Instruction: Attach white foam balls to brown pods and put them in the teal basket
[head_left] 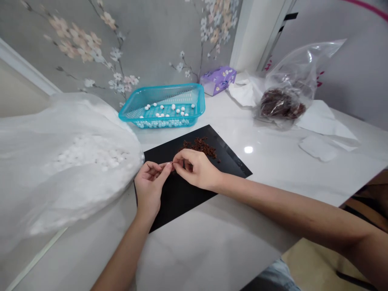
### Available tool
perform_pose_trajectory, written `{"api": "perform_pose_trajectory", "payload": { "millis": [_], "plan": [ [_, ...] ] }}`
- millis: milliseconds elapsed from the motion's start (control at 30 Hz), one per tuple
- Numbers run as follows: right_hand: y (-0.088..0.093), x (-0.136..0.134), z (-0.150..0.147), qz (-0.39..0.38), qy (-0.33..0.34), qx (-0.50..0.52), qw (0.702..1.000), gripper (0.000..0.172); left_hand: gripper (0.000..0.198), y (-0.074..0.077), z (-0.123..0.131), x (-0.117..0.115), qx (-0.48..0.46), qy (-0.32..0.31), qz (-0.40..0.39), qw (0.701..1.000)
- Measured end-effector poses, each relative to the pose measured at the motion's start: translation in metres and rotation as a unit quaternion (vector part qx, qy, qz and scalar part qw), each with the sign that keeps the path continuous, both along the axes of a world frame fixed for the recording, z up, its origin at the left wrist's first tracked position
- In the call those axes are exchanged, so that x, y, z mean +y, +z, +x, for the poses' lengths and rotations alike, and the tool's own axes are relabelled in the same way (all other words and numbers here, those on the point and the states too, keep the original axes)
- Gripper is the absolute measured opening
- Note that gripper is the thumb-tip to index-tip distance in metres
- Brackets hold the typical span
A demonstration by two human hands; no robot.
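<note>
Over a black mat (182, 206), my left hand (150, 186) and my right hand (197, 167) meet fingertip to fingertip. Both are closed in a pinch. Whatever lies between the fingertips is too small to name; only a dark speck shows there. Just beyond my right hand is a loose heap of small reddish-brown pieces (203, 146) on the mat, partly hidden by that hand. To the left of my left hand bulges a large white translucent bag (91, 194) with many small white balls (87, 155) showing inside.
A blue plastic basket (162, 123) holding several white balls stands behind the mat. Near the wall sits a purple tissue pack (218, 81). At the right back, a clear bag (281, 105) of dark brown material rests among white papers (325, 121). The table's edge runs along the right.
</note>
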State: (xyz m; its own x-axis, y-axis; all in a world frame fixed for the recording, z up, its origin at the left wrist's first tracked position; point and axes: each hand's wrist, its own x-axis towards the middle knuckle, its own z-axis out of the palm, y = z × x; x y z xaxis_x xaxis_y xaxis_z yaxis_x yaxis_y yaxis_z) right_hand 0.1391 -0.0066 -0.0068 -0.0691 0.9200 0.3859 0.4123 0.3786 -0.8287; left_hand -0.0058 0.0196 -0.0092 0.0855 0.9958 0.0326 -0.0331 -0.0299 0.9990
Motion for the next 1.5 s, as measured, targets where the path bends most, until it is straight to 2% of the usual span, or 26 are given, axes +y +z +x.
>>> {"api": "perform_pose_trajectory", "payload": {
  "millis": [133,300,433,533,633,733,833,933,1067,1233,1500],
  "plan": [
    [0.005,-0.001,0.001,0.001,0.023,-0.109,0.994,0.006,0.031,-0.002,-0.001,-0.001,0.021,-0.013,0.017,1.0],
    [0.009,0.001,0.003,0.027,0.034,-0.318,0.947,0.018,0.036,-0.004,-0.001,-0.001,0.023,-0.038,0.014,0.999],
    [0.004,0.002,0.005,0.086,0.031,-0.372,0.924,0.023,0.038,-0.002,0.0,-0.001,0.035,-0.037,0.015,0.999],
    [0.004,0.001,0.004,0.087,0.027,-0.389,0.917,0.022,0.039,0.0,0.003,-0.003,0.05,-0.024,0.028,0.998],
    [0.009,-0.001,-0.002,0.042,0.02,-0.388,0.92,0.023,0.039,0.003,0.004,-0.007,0.088,-0.008,0.063,0.994],
    [0.015,-0.001,-0.003,-0.044,0.003,-0.367,0.929,0.021,0.037,0.005,0.0,-0.005,0.166,0.003,0.142,0.976],
    [0.016,0.003,0.006,-0.085,-0.024,-0.29,0.953,0.01,0.035,0.005,-0.008,0.004,0.218,0.026,0.184,0.958],
    [0.013,0.007,0.017,-0.036,-0.018,-0.174,0.984,0.003,0.036,0.004,-0.013,0.012,0.137,0.018,0.11,0.984],
    [0.007,0.007,0.017,0.026,0.031,-0.11,0.993,0.007,0.035,0.003,-0.016,0.015,0.053,-0.044,0.035,0.997],
    [0.001,0.005,0.01,0.061,0.071,-0.089,0.992,0.012,0.034,0.003,-0.015,0.014,0.036,-0.089,0.02,0.995],
    [0.003,0.003,0.01,0.07,0.072,-0.086,0.991,0.008,0.035,0.003,-0.016,0.014,0.029,-0.113,0.017,0.993]
  ]
}}
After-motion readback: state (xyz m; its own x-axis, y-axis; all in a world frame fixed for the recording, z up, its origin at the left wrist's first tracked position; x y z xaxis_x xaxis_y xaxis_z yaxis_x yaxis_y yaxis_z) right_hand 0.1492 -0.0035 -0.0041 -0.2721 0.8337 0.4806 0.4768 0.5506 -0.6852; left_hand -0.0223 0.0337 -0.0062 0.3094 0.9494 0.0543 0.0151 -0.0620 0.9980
